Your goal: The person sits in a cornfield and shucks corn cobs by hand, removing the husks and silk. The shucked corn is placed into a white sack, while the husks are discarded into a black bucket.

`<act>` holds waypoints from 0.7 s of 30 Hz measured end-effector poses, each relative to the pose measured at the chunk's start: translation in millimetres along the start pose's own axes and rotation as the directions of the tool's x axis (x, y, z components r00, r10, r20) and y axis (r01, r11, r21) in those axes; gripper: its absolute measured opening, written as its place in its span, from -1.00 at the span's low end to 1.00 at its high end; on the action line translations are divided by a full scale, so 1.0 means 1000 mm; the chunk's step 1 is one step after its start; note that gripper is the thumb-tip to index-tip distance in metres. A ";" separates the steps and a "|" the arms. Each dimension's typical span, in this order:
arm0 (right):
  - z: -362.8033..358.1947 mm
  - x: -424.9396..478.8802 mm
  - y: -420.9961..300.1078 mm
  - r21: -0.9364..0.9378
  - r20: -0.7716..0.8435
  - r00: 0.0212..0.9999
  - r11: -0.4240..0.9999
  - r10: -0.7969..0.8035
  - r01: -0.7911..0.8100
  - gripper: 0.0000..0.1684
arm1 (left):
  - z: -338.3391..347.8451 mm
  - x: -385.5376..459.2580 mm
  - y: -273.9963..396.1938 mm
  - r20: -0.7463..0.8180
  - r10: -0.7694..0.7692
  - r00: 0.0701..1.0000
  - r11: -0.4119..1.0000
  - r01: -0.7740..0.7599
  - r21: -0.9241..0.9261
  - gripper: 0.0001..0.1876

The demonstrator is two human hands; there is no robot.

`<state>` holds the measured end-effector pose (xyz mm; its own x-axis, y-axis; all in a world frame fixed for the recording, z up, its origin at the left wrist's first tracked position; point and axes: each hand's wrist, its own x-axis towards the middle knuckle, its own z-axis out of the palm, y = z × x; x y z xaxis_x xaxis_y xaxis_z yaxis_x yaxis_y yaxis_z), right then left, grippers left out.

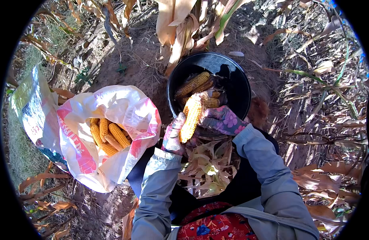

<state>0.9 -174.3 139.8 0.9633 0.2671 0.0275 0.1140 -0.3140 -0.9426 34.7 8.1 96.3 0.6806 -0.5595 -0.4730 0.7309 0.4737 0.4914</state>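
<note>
My left hand (174,136), in a patterned glove, is closed around the lower end of a husked yellow corn cob (191,118). Pale silk clings to the cob's upper end. My right hand (223,121), in a floral glove, is beside the cob's right side at the near rim of a black bucket; its fingertips are partly hidden, so its grip is unclear. Inside the bucket (209,57) lie several more yellow cobs (194,84). To the left, an open woven plastic sack (142,103) holds several husked cobs (118,135).
Loose dry husks (211,165) lie between my legs, below the bucket. Dry corn stalks and leaves (172,27) stand beyond the bucket. Fallen dry leaves (316,99) cover the ground at the right. A printed sack flap (40,120) spreads out at the far left.
</note>
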 end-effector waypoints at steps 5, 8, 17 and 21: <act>0.035 -0.025 0.022 -0.369 0.371 0.928 0.921 0.022 0.125 -0.72 | -0.003 0.004 0.007 0.075 0.071 0.995 0.992 -0.063 -0.108 -0.51; 0.057 -0.028 0.018 -0.469 0.456 0.889 0.857 0.030 0.212 -0.53 | -0.006 0.007 0.009 0.144 0.058 0.988 0.985 -0.034 -0.167 -0.55; 0.043 -0.027 0.015 -0.486 0.221 0.954 0.871 0.204 -0.074 -0.57 | -0.005 0.002 0.006 0.003 0.177 0.984 0.980 -0.177 0.095 -0.56; 0.013 -0.013 0.012 -0.435 -0.245 0.963 0.875 0.110 -0.210 -0.73 | -0.003 0.001 0.004 -0.013 0.186 0.983 0.971 -0.182 0.157 -0.60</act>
<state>-13.6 -169.8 124.1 1.0000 0.0000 0.0047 0.0032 -0.7275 -0.6861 38.7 11.6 95.8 0.8052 -0.4529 -0.3829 0.5780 0.4546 0.6777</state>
